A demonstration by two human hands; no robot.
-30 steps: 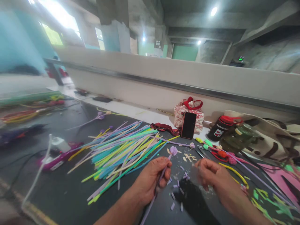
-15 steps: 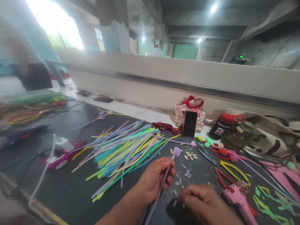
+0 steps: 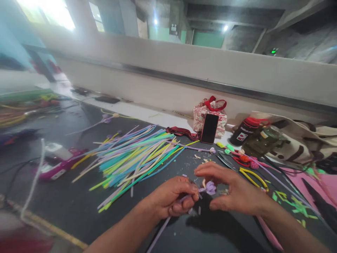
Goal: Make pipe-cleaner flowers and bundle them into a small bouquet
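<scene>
A purple pipe-cleaner flower on a long purple stem is pinched just below its head by my left hand. The stem runs down out of the bottom of the picture. My right hand reaches round the flower head from the right, thumb and fingers apart, with the bloom in the gap between them; whether a fingertip touches it I cannot tell. A small cream piece sticks up beside the head. Short purple cut bits lie on the dark table beneath the hands.
Many coloured pipe cleaners lie spread on the left. Behind stand a phone, a patterned bag and a black bottle. Pliers with yellow handles lie at right, near green scraps. A purple power strip sits far left.
My left hand has turned the flower from upright to pointing right. My right hand has risen from the table and opened round the flower head. The view has shifted slightly.
</scene>
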